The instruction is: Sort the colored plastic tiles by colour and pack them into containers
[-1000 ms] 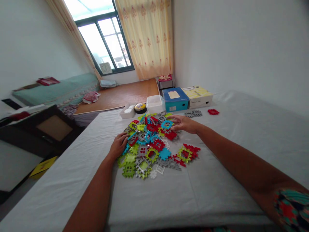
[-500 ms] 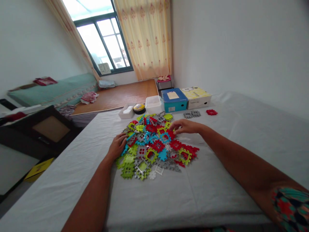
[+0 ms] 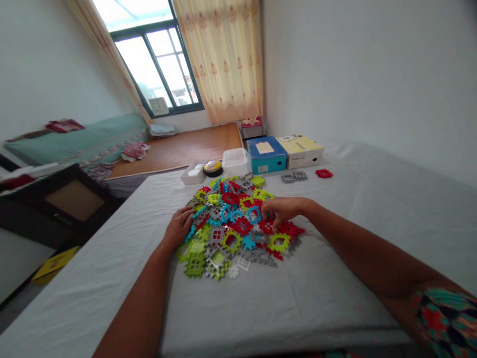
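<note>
A heap of plastic interlocking building pieces in red, lime green, blue, grey and white lies on the cloth-covered surface in front of me. My left hand (image 3: 180, 226) rests against the heap's left edge, fingers stretched out beside a blue piece (image 3: 199, 212). On the right side, my right hand (image 3: 283, 211) reaches down with bent fingers and thumb apart, touching the heap over a red window piece (image 3: 267, 226). Just below it lies a lime green frame piece (image 3: 279, 235). A blue frame piece (image 3: 254, 208) sits left of its fingertips. Neither hand visibly lifts a piece.
Behind the heap stand a white open box (image 3: 191, 175), a round yellow-and-black tin (image 3: 213, 168), a clear plastic container (image 3: 235, 155), a blue box (image 3: 267, 162) and a yellow-and-white box (image 3: 303, 158). Grey pieces (image 3: 294, 177) and a red piece (image 3: 324, 173) lie apart at the right.
My right hand has moved slightly down and nearer to me over the heap, from the red piece beside the blue frame to the red window piece. My left hand stays at the left edge.
</note>
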`<state>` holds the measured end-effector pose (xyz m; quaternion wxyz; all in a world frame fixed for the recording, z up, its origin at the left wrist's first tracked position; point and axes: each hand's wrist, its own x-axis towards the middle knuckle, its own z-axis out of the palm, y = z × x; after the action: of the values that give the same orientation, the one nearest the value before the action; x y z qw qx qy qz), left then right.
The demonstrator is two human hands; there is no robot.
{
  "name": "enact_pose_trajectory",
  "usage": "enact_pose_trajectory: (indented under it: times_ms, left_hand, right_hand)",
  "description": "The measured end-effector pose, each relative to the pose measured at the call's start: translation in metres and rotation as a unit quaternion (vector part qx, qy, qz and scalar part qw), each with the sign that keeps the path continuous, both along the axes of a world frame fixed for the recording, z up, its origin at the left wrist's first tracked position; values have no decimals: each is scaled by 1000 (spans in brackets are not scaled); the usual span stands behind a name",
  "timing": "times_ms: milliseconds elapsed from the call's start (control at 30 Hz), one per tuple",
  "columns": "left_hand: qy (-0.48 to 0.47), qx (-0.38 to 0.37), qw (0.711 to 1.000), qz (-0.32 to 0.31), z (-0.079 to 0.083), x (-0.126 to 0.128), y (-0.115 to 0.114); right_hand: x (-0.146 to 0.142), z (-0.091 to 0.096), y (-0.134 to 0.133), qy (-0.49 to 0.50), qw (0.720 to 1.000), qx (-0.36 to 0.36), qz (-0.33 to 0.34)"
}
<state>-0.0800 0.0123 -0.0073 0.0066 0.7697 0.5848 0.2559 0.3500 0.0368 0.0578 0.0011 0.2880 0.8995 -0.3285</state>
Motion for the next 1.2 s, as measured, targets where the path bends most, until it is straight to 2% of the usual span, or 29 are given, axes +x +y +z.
enact_pose_trajectory:
  times_ms: [200,400,467,533,600,733,833,1033,1133,1200]
  left_hand:
    - [3,-6,1000,-1,2,1,-1]
    - [-6,-1,1000,2,2,2,-1]
    - [-9,2,1000,1,0,1,-1]
    - [-12,2,1000,0,0,1,0]
    - [-14,2,1000,-2,-1,1,0]
    - [-16,4,1000,-2,-1,1,0]
    - [-16,4,1000,0,-1,2,-1]
    - [-17,5,1000,2,0,1,1]
    - [-11,4,1000,-2,-1,-2,3]
    - [-9,3,1000,-5,-2,-4,5]
  right_hand:
    - [1,-5,3,37,997,-38,-52]
    - [18,1,17,114,988,-98,-38]
    - [28,4,23,156,982,-60,-83]
    - [35,6,28,178,973,24,-146]
    - [39,6,31,157,973,68,-152]
    - [41,1,30,79,993,19,-90]
    - [39,-3,28,42,991,44,-119]
    - [25,-5,17,-58,985,90,-134]
    - [23,-3,15,-64,985,114,-111]
    - [31,-1,22,-31,989,104,-98]
